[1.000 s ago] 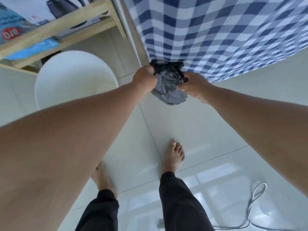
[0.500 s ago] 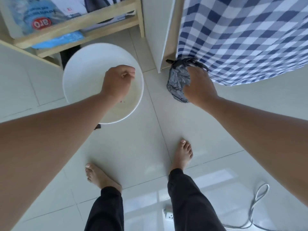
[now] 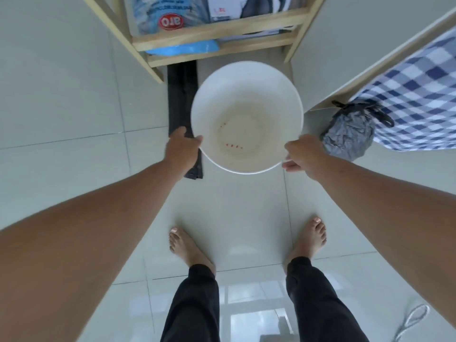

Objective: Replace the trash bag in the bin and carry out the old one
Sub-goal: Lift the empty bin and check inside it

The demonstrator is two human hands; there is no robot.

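Down low, two bare feet stand on the floor (image 3: 74, 119), and a cord in the corner is cut off. Both arms reach out straight. The left hand (image 3: 182, 150) and right hand (image 3: 304, 156) each pinch the rim of the white bin (image 3: 246, 80), mouth facing up, no bag inside. Just right of it, the tied grey trash bag (image 3: 348, 134) sits by a checked cloth (image 3: 419, 99). Farther off is a wooden shelf (image 3: 217, 33).

Bright, even daylight, window glare mirrored on the glossy floor tiles (image 3: 251, 314), edges bowed by wide-angle distortion.
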